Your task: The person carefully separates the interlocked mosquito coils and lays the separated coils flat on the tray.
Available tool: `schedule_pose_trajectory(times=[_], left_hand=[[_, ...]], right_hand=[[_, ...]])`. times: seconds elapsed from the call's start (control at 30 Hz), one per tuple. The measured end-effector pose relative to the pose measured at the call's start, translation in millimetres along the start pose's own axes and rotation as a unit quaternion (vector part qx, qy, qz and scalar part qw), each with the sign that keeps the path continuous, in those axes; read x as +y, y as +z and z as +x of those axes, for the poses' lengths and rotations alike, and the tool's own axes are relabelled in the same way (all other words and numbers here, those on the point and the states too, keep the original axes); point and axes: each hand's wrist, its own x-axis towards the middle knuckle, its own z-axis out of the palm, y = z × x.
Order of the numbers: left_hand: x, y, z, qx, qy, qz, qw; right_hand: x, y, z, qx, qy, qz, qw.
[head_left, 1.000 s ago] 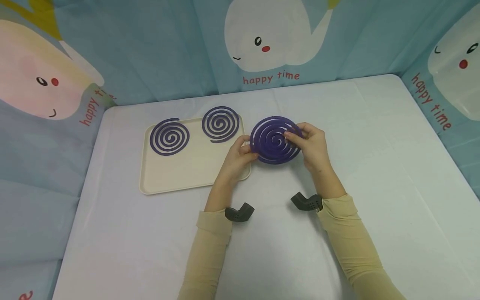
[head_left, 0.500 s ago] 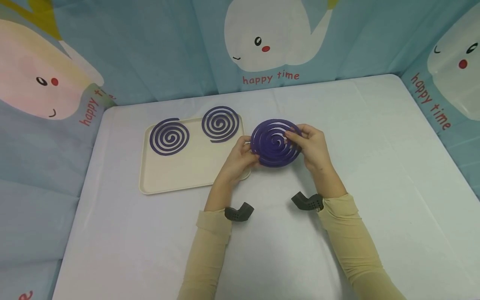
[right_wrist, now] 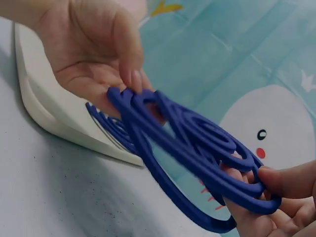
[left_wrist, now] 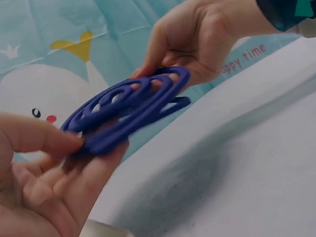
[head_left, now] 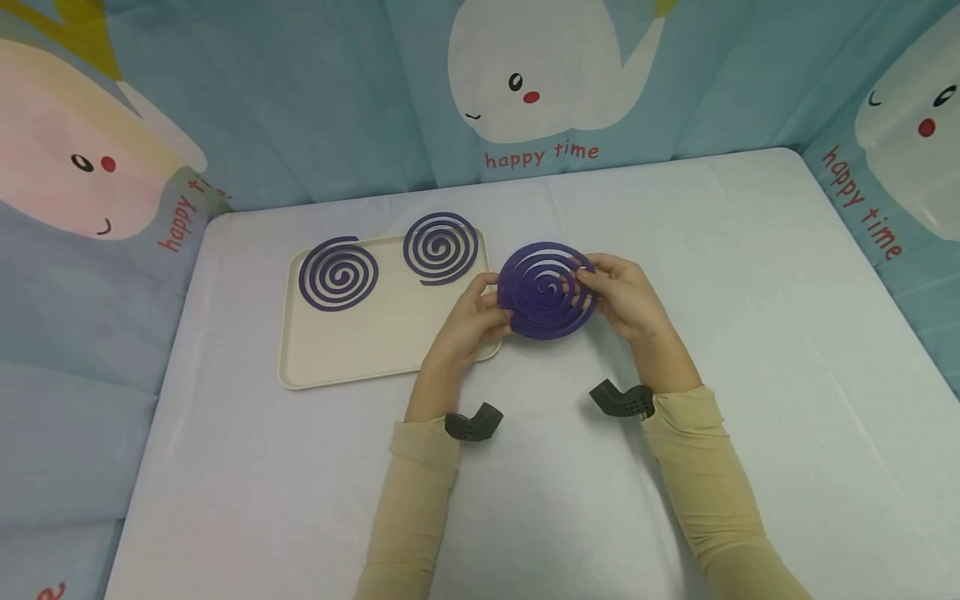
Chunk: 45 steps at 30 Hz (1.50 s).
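Note:
Above the table, a pair of purple spiral mosquito coils appears nested together between the two hands, slightly splayed in the right wrist view. The left hand pinches their left rim between thumb and fingers. At the opposite rim, the right hand holds with its thumb on top and fingers beneath. The left wrist view shows the held coils tilted, with a loose end sticking out below. Two single coils lie by the cream tray: one at its upper left, another across its upper right rim.
The cream tray sits on the white-covered table, just left of the hands and partly behind the left hand. Blue curtains with whale prints stand along the back and sides. Dark wrist devices are worn at both cuffs.
The held coils have come slightly down toward the person and tilted. The right hand's thumb has shifted toward the right rim, and its forearm moved a little right. The tray's coils stayed put.

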Motion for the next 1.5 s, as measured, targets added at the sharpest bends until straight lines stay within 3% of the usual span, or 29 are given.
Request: schedule_pose_trajectory(times=[0.23, 0.47, 0.7, 0.93, 1.13, 1.5], left_hand=[[-0.6, -4.7, -0.8, -0.034, 0.015, -0.05, 0.998], [1.5, 3.5, -0.9, 0.0, 0.007, -0.051, 0.9987], [0.2, 8.4, 1.5, 0.033, 0.011, -0.046, 0.9983], [1.5, 8.9, 1.0, 0.042, 0.019, -0.028, 0.9985], [3.4, 4.7, -0.1, 0.026, 0.018, -0.007, 0.9995], [-0.1, 7.8, 1.9, 0.027, 0.033, -0.021, 0.9989]], right_hand=[[-2.1, -1.3, -2.3, 0.002, 0.017, 0.03, 0.999], [-2.8, 3.5, -3.7, -0.003, -0.016, -0.042, 0.999], [-3.1, 4.9, -4.3, 0.0, -0.028, -0.051, 0.998], [-2.1, 3.6, -2.4, -0.001, -0.02, -0.031, 0.999], [-2.7, 2.4, -2.5, -0.01, -0.013, 0.009, 1.0], [-4.4, 3.7, -3.8, -0.03, 0.002, 0.036, 0.999]])
